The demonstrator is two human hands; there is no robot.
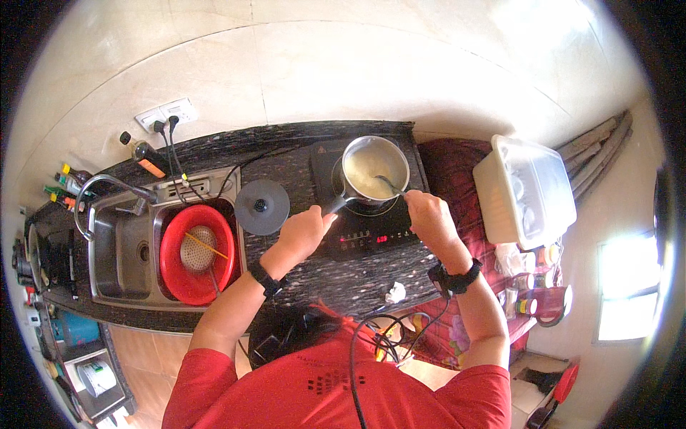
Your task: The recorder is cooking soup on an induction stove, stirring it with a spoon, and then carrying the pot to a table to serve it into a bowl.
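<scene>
A metal saucepan [403,161] stands on a black induction cooktop [353,246] whose red display is lit. Pale yellowish food [367,169], soft or liquid, covers the pan's bottom. My left hand [305,231] grips the pan's handle [337,205] from the left. In my right hand [430,217] is the handle of a metal spoon [394,186], its bowl dipped into the food at the pan's right side. A round grey lid [262,206] with a black knob lies on the counter left of my left hand.
A double sink [122,276] on the left holds a red basin [170,268] with a perforated metal ladle [198,248] in it. Bottles [147,158] stand behind. Crumpled white tissue [395,292] lies near the counter's front edge. A lidded plastic bin [498,198] and jars [525,307] are on the right.
</scene>
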